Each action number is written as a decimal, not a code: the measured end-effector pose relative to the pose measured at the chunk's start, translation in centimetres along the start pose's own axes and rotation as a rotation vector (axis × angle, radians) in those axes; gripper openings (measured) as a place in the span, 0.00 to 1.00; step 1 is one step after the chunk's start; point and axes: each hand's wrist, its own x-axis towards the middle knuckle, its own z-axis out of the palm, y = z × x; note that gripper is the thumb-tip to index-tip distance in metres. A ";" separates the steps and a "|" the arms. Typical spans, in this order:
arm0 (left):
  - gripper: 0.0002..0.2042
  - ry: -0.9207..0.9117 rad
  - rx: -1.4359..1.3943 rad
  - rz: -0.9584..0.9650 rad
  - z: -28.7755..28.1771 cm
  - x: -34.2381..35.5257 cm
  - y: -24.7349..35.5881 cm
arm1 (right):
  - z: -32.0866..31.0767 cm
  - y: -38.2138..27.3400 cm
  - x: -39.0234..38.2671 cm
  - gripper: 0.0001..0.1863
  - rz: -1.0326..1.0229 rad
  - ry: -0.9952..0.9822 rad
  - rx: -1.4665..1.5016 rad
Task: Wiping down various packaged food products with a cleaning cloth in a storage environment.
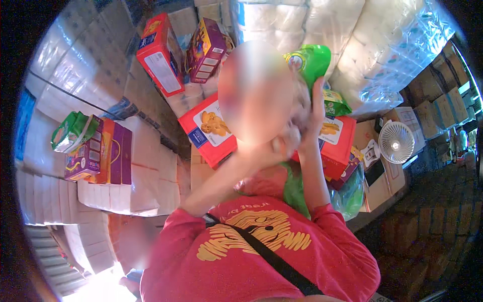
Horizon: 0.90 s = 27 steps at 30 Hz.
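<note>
Own hands out of frame, so I can't tell their grip. Person in red shirt (pixel 261 251) presses a raised hand (pixel 317 103) against the green bottle (pixel 309 61), up above the red boxes (pixel 209 132). Looks like mid-pick; next calls for a firm wrap on the bottle.

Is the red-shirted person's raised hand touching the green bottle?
Cannot tell. In the head view the raised hand meets the lower edge of the green bottle, but the blur beside them hides any grip.

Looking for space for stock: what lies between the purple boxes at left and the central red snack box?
Head view: bare top of the white wrapped stack, then a dark gap, between purple boxes and red snack box.
</note>
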 end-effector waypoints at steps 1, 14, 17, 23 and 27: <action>0.10 -0.044 0.011 -0.008 -0.1 -0.8 0.7 | -1.5 -0.1 0.4 0.23 0.050 -0.098 0.010; 0.16 -0.033 0.143 0.105 -0.4 0.3 0.4 | -0.5 -1.2 -1.5 0.24 -0.069 0.020 -0.207; 0.13 0.091 0.119 0.088 -0.4 0.1 -1.2 | -1.4 -0.2 -1.7 0.23 -0.146 -0.017 -0.173; 0.21 0.313 -0.188 -0.478 0.5 -0.5 -7.0 | -0.6 -2.1 -2.6 0.32 0.038 -0.339 0.438; 0.23 0.349 -0.522 -0.823 1.8 -2.8 -8.0 | -1.2 -2.7 -2.4 0.34 -0.017 -0.255 0.426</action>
